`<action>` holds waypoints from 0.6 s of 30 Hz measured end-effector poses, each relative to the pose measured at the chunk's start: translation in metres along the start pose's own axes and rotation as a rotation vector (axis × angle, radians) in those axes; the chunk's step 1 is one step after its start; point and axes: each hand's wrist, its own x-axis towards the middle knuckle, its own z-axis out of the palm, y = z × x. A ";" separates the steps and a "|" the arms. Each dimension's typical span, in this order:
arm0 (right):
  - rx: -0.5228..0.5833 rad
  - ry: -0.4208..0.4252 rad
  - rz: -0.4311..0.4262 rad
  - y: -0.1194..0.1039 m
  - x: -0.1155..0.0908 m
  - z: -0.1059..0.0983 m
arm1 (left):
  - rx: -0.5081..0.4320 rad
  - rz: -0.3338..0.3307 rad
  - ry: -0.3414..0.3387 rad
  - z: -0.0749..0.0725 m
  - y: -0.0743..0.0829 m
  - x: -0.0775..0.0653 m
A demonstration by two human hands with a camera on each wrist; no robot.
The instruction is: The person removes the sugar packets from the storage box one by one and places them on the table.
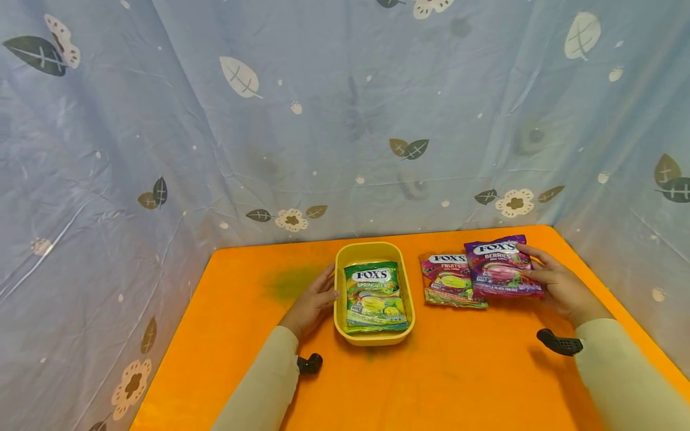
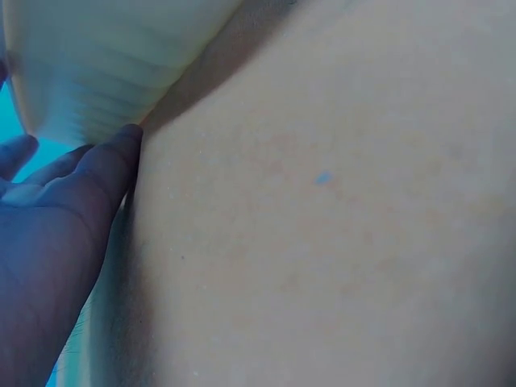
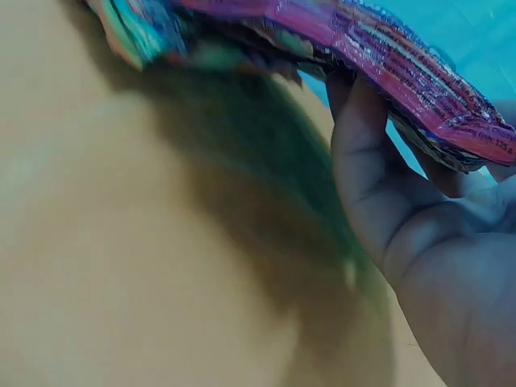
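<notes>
My right hand [image 1: 560, 287] grips a purple bag of Fox's Berries candy [image 1: 498, 267] by its right side. In the right wrist view the bag's edge [image 3: 427, 89] is tilted, raised over the table with a shadow below. Partly covered by it is a red bag of Fox's Fruits candy [image 1: 447, 280]. A yellow plastic tub [image 1: 374, 340] stands left of these bags, and in it lies a green bag of Fox's Spring Tea candy [image 1: 374, 299]. My left hand [image 1: 312, 305] rests against the tub's left side, with fingertips at the outer wall [image 2: 97, 72] in the left wrist view.
The orange tabletop [image 1: 420, 383] ends at a patterned blue-grey curtain [image 1: 334, 120] that hangs behind it and on both sides. Small black devices sit at the left cuff [image 1: 309, 364] and the right cuff [image 1: 560, 343].
</notes>
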 end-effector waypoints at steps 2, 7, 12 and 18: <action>-0.039 0.009 0.017 0.001 -0.001 -0.007 | 0.003 0.003 -0.005 0.000 0.001 0.000; -0.189 0.039 0.071 0.003 -0.003 -0.016 | -0.007 0.008 -0.021 0.000 0.001 0.000; -0.464 0.104 0.092 -0.002 -0.004 -0.017 | -0.013 0.006 -0.026 0.000 0.001 0.001; -0.662 0.194 0.091 -0.006 0.000 -0.008 | -0.010 0.004 -0.023 -0.001 0.000 0.000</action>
